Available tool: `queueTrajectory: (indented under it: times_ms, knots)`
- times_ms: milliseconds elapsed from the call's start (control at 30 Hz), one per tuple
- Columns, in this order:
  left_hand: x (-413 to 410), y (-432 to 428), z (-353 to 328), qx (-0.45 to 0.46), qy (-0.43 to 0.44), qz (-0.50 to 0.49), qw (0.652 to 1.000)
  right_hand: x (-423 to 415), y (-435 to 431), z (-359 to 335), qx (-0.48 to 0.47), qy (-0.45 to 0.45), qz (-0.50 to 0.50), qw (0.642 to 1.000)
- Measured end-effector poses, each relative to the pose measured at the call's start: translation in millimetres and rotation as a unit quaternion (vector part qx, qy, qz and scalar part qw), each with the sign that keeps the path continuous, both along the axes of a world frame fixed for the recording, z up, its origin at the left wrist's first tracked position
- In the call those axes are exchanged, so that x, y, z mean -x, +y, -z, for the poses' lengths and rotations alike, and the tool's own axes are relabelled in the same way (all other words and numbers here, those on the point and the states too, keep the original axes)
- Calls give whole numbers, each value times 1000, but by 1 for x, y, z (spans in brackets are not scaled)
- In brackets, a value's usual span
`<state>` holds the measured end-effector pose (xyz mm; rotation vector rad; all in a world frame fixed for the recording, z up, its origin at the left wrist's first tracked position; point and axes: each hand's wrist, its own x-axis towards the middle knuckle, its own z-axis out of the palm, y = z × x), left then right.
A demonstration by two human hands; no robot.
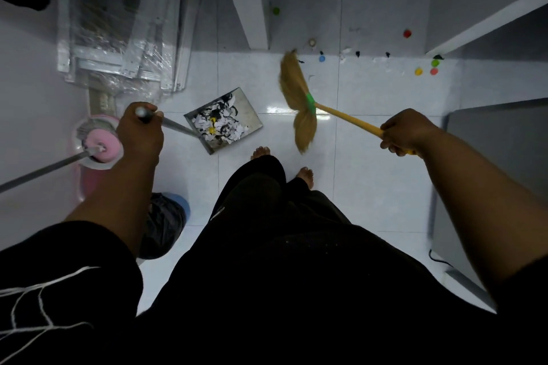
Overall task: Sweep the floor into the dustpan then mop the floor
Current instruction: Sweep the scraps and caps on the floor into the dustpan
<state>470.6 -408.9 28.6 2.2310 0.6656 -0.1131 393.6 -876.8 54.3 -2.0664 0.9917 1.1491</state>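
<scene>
**Inspector:** What are the hands doing at this moment?

**Operator:** I am seeing the left hand (139,130) closed round the grey handle of the dustpan (223,120), and the right hand (406,132) clamped on the yellow stick of the broom (298,98). The hands are well apart. The dustpan is sitting on the white floor (370,175) just ahead of the bare feet, already holding torn paper and a yellow cap. The broom's bristles are reaching toward the far wall, near a blue cap (322,59).

**Inspector:** And the step in hand?

**Operator:** Sweeping, I am judging — coloured caps (427,70) and scraps are still lying along the wall. To do it well, I am advising short strokes drawn back toward the pan's open lip, the pan held flat and steady, because round caps may roll aside.

**Inspector:** The mop?

**Operator:** The mop (102,147), pink-headed, is resting in its bucket at the left, untouched.

**Inspector:** Any brands or writing?

**Operator:** None readable — I am finding no label on any tool.
</scene>
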Motion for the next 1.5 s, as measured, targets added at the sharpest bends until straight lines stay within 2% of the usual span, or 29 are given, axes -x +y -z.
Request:
queueTrajectory:
  times_ms: [167,433,567,700,933,1033,1167,1400,1500]
  knots:
    - [-16,12,3,29,3,3,1000,-17,-7,-19,37,-25,-18,999]
    - [-35,23,9,50,40,26,998,-39,-6,-58,-80,-112,147,980]
    - [-37,18,5,51,36,20,998,-77,0,-37,-139,-98,211,963]
    - [-32,4,-3,43,53,-21,997,-116,-5,0,-147,-56,223,962]
    - [-26,-50,-10,39,49,-61,996,-126,-73,21,-59,-13,182,981]
    - [-25,-78,-7,48,46,-73,995,-118,-102,9,-19,-11,163,986]
    - [-22,-105,2,54,49,-86,994,-108,-128,-19,-19,-29,138,990]
    - [-9,-111,13,42,51,-118,991,-106,-138,-78,-49,-34,-89,994]
    - [3,-100,8,37,48,-131,990,-119,-115,-85,-58,-28,-141,988]
